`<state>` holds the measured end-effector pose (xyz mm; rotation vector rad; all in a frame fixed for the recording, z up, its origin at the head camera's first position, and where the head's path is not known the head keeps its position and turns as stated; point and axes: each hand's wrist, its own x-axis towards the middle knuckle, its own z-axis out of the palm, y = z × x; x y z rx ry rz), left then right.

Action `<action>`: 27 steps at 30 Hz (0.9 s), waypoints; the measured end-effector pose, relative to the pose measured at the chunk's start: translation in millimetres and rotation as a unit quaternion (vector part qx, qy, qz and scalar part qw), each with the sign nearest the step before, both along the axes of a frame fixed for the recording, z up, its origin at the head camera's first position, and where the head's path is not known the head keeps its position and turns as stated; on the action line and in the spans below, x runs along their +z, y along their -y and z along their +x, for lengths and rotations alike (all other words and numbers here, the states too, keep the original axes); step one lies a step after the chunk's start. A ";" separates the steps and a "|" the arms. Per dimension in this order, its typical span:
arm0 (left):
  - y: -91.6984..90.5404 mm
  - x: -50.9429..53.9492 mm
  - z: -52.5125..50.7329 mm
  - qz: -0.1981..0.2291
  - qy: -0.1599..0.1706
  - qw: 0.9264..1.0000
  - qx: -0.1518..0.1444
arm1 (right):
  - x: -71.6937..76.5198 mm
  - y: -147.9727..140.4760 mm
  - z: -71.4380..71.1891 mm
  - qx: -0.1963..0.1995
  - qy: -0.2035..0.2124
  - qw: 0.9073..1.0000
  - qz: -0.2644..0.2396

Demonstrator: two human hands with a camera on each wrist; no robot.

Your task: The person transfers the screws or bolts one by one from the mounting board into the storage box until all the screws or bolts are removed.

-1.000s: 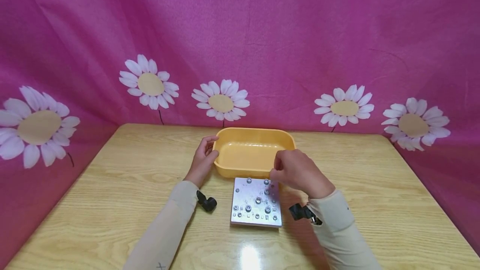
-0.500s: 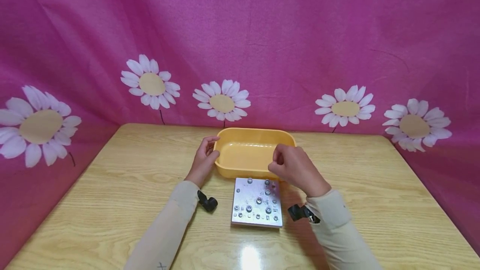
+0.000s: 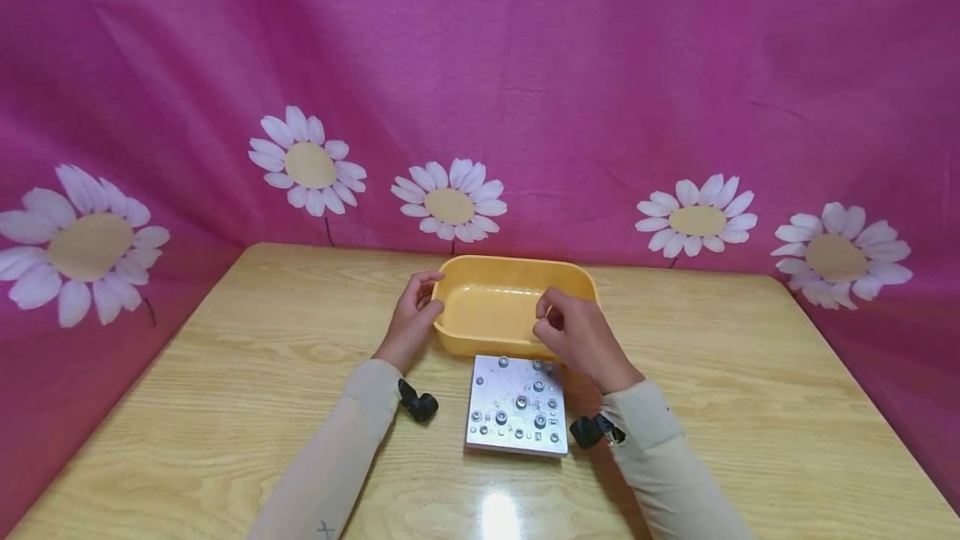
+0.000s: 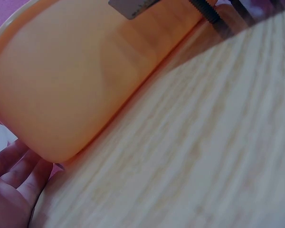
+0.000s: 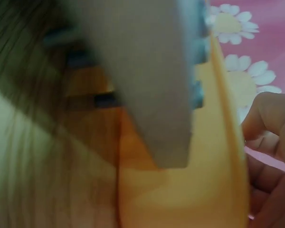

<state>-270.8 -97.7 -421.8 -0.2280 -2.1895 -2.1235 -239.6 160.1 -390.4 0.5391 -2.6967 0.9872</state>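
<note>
I set my clock dial on the metal plate (image 3: 510,390), twelve toward the curtain. It is a square, silvery slab with scuffed patches, studded with round socket-head screws (image 3: 502,417) of mixed sizes. My wrist views show threaded shanks (image 4: 205,9) poking out beneath, the slab raised above the wood.

Just beyond, at twelve o'clock, I have the yellow tub (image 3: 480,346): smooth, glossy inside, oblong, with rounded corners and a thin rim. Whether the plate touches its near wall I cannot tell.

At ten o'clock the left hand (image 3: 411,315) grips the tub's left end, thumb and fingers bent round it, the fingers slightly spread along the outer wall. Between one and two o'clock the right hand (image 3: 581,336) hangs over the tub's near right corner, thumb and forefinger curled toward each other in a ring; I cannot tell whether they pinch anything.

The table (image 3: 225,407) is pale, wavy-grained wood. I get wide stretches of it toward nine and three o'clock. At twelve the far edge runs close behind the tub, against creased magenta cloth (image 3: 555,65). My tightest clearance is at four o'clock, where the black wrist mount (image 3: 587,432) sits just beside the plate.
</note>
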 end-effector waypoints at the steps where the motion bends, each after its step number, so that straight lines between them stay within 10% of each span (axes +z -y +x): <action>1: -0.5 -0.2 0.1 0.000 0.000 1.000 -0.002 | -1.9 -0.9 -0.5 0.000 -0.001 1.000 0.001; 9: -0.9 0.0 1.5 0.001 0.004 1.000 -0.005 | -10.8 -2.8 -4.1 0.008 -0.009 1.000 0.001; 16: -0.3 -28.6 -20.2 -0.001 -0.009 1.000 0.016 | -12.9 -1.6 -5.2 0.001 -0.014 1.000 0.024; 27: 1.6 -9.6 -8.4 0.000 -0.007 1.000 -0.009 | -14.3 -0.8 -5.2 -0.014 0.006 0.999 0.036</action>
